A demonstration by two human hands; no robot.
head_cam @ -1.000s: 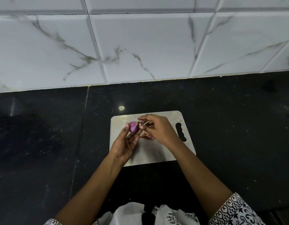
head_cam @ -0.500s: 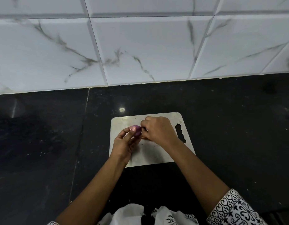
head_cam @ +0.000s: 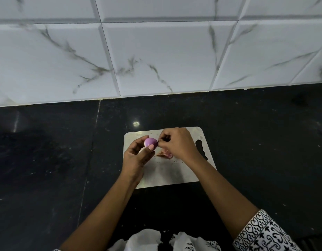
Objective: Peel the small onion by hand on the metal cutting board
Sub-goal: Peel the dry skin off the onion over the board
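Note:
A small purple onion (head_cam: pixel 150 141) is held above the metal cutting board (head_cam: pixel 167 173) between the thumb and fingers of my left hand (head_cam: pixel 137 158). Its exposed side is smooth and glossy. My right hand (head_cam: pixel 178 142) pinches the onion's right tip with thumb and forefinger. A small heap of pinkish-brown onion skin (head_cam: pixel 164 153) lies on the board just below my right hand, partly hidden by it.
The board lies on a black stone counter (head_cam: pixel 48 169), with its handle slot (head_cam: pixel 201 149) on the right side. A white marble-tiled wall (head_cam: pixel 156 57) rises behind the counter. The counter's front edge is below my forearms.
My left hand has turned the onion so more of its purple surface shows. My right hand stays at the onion's right end, pinching its tip.

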